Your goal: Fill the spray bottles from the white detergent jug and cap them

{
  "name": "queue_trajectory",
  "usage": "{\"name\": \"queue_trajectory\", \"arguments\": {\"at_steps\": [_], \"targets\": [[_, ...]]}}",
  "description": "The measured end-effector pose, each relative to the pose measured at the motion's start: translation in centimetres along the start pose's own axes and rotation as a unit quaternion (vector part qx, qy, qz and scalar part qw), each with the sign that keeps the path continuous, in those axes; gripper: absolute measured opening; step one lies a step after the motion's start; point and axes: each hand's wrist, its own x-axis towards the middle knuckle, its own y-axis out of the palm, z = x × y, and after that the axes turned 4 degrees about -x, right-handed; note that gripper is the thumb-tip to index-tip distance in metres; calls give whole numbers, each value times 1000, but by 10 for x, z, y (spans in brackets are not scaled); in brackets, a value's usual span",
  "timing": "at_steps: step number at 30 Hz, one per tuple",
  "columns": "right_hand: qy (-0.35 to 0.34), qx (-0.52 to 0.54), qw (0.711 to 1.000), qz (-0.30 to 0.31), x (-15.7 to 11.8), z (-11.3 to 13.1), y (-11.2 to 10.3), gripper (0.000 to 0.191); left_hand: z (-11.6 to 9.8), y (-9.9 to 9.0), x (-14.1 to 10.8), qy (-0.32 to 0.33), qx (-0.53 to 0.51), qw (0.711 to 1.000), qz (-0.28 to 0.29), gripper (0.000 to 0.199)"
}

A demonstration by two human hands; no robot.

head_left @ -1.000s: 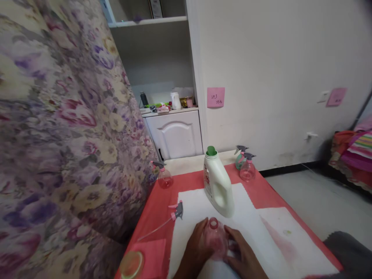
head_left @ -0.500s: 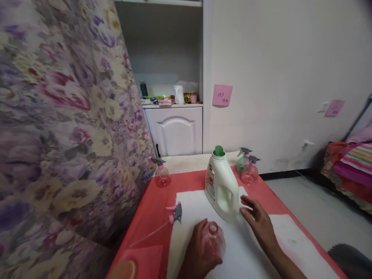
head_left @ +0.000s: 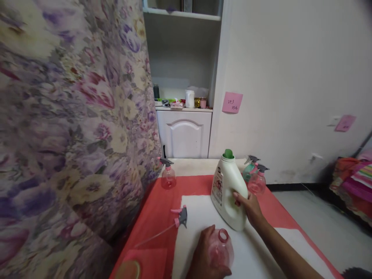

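Note:
My left hand (head_left: 205, 255) is wrapped round a pink see-through spray bottle (head_left: 221, 250) without its head, its open neck facing up. Through the handle of a large pale green detergent jug (head_left: 228, 193) go the fingers of my right hand (head_left: 249, 207), closed on the grip. The jug stands upright on a white cloth (head_left: 193, 217), with a green spout showing in its open mouth. Left of the pink bottle lies a grey and pink spray head (head_left: 181, 217), its thin tube stretching toward the lower left.
A pink spray bottle (head_left: 168, 177) stands at the table's back left. Behind the jug on the right are a green spray bottle (head_left: 249, 170) and another pink one (head_left: 257, 184). A round lid-like object (head_left: 128, 270) lies front left. A floral curtain (head_left: 87, 155) hangs along the left.
My right hand has moved left onto the jug's handle and closed round it. My left hand still holds the pink bottle. The whole view has shifted slightly.

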Motion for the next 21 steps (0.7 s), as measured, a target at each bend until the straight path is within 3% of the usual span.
{"name": "queue_trajectory", "arguments": {"at_steps": [4,11,18,21], "targets": [[1,-28,1000,-13,-4,17,-14,41,-4,-1,-3,7,-18,1000,-4,104],[22,-112,993,2,-32,51,-73,38,-20,-6,-9,-7,-39,999,-18,95],[39,-217,974,54,-69,85,-135,40,-32,-23,-8,32,-45,996,-72,63],[50,-246,963,96,-83,102,-152,42,-51,-29,-1,43,-81,995,-51,51]]}}
